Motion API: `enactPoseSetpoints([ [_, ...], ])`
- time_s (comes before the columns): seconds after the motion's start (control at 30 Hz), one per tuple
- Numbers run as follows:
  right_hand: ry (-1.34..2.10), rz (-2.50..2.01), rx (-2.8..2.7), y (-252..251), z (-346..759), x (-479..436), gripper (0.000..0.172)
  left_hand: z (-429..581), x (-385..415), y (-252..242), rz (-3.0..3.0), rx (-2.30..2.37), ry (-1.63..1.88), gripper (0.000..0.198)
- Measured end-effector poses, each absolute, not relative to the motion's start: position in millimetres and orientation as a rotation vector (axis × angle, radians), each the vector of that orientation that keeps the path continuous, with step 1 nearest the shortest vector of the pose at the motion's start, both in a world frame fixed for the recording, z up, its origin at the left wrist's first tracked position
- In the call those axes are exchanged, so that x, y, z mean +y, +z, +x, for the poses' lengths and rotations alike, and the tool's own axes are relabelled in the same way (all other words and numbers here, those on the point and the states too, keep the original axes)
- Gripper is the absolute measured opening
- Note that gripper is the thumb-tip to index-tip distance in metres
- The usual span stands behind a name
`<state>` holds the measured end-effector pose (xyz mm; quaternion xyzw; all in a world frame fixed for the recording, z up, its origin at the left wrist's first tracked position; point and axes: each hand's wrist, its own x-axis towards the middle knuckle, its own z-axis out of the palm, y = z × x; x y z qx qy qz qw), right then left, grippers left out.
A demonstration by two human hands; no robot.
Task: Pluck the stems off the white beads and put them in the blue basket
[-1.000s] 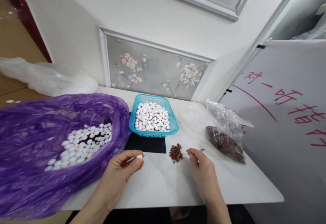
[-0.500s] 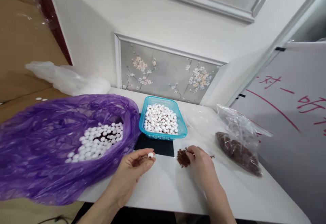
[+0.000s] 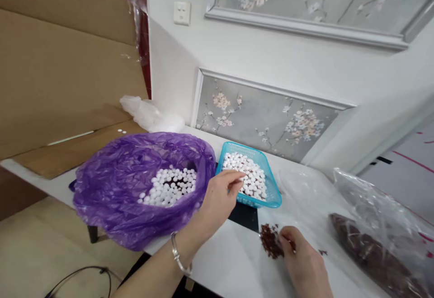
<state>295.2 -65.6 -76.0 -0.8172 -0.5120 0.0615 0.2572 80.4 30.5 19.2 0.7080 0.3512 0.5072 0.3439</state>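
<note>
My left hand (image 3: pixel 220 196), a metal bracelet (image 3: pixel 179 253) on its wrist, reaches over the near left rim of a blue plastic basket (image 3: pixel 273 194). Its thumb and fingers are pinched together just above the small white balls (image 3: pixel 249 171) that fill the basket, with dark bits between them. What lies between those fingertips is hidden. My right hand (image 3: pixel 301 255) rests at a little heap of small reddish-brown pieces (image 3: pixel 269 239) on the white table. Thumb and forefinger are closed at the heap's right edge; whatever they pinch is too small to make out.
A purple plastic bag (image 3: pixel 111 189) holding more white balls spreads over the table's left. On the right lies a clear bag of brown material (image 3: pixel 376 253). A dark flat piece (image 3: pixel 246 215) sits in front of the basket. Cardboard (image 3: pixel 68 72) and a whitish plastic bag (image 3: pixel 152 115) are behind.
My left hand has gone from above the table, where it held a white ball, up to the basket. The right hand stays at the brown heap. The camera has turned left.
</note>
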Motion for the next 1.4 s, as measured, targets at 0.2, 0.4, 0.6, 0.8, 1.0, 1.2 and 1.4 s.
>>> enactPoseSetpoints([
  [0.2,0.126,-2.092,-1.429,-86,308,-71,0.03,61,54,24,2.048,1.091,1.25,0.04],
  [0.4,0.046,-2.003,-1.3,-74,285,-73,0.031,-24,79,28,2.143,1.557,1.033,0.028],
  [0.6,0.182,-1.838,-1.111,-45,249,-77,0.027,-55,96,7,2.189,1.762,0.844,0.029],
  [0.8,0.432,-1.54,-1.145,-31,216,-80,0.031,-46,88,10,2.147,1.698,0.925,0.026],
  [1.0,0.715,-1.378,-1.042,-29,181,-74,0.02,-11,37,15,1.747,1.227,1.045,0.024],
  [1.2,0.963,-1.189,-0.974,-26,166,-71,0.014,26,-14,-9,0.792,0.697,0.759,0.015],
  [1.4,0.931,-1.135,-0.997,-25,166,-75,0.015,35,-14,-25,0.69,0.621,0.741,0.008],
])
